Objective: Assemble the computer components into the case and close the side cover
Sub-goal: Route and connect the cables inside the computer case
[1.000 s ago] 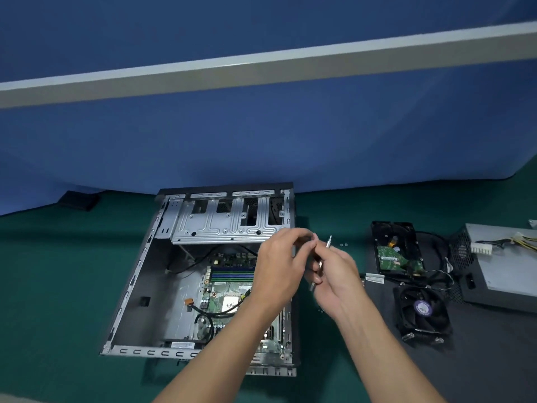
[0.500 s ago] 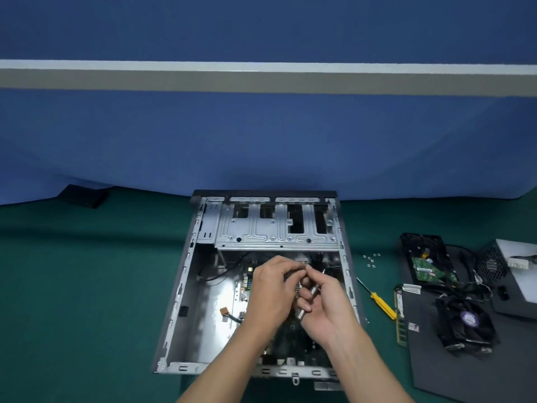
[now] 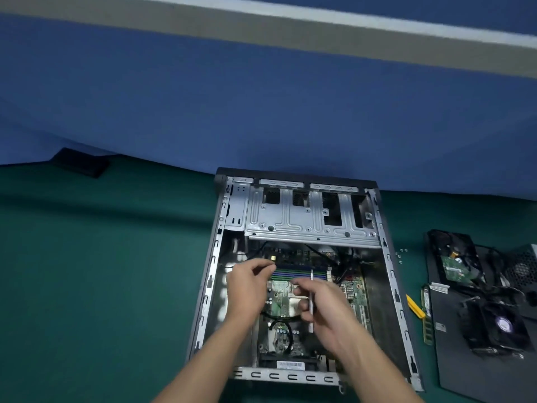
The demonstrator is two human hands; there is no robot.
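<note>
The open computer case (image 3: 209, 274) lies flat on the green table, with its silver drive cage (image 3: 311, 219) at the far end. The motherboard (image 3: 353, 292) is inside it. My left hand (image 3: 247, 289) hovers over the board's left part with thumb and fingers curled together; I see nothing between the fingertips. To its right, my right hand (image 3: 325, 306) grips a thin silver screwdriver (image 3: 311, 303), which stands roughly upright above the CPU area. The two hands are a little apart.
Right of the case lie several small screws (image 3: 401, 254), a yellow-handled screwdriver (image 3: 415, 306) and a RAM stick (image 3: 426, 315). Further right, a hard drive (image 3: 456, 260), a cooler fan (image 3: 497, 324) and a power supply (image 3: 523, 266) sit by the black side cover (image 3: 470, 365). A black object (image 3: 81, 162) lies far left.
The hands came from beside the case to over the motherboard, then parted: the left hand let go of the silver screwdriver and moved left. The camera swung so the case sits centred.
</note>
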